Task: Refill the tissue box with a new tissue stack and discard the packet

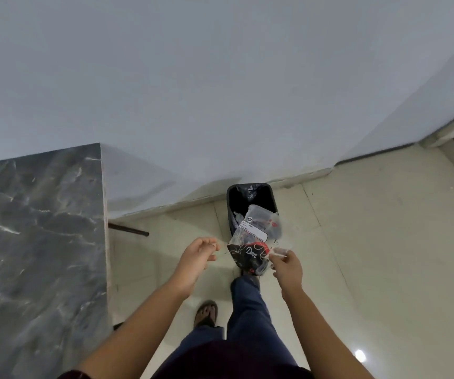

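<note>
Left of both hands runs a dark marble counter (37, 242). Next comes the left hand (197, 255), fingers curled with thumb and forefinger pinched; whether it grips a thin edge of film I cannot tell. Between the hands hangs the empty packet (253, 242), crumpled clear plastic with a dark printed part, directly over the open black-lined bin (250, 198) just beyond. The right hand (286, 265) pinches the packet's near corner. To finish well, lower it nearer the mouth, centre it, then release so the light film does not drift.
</note>
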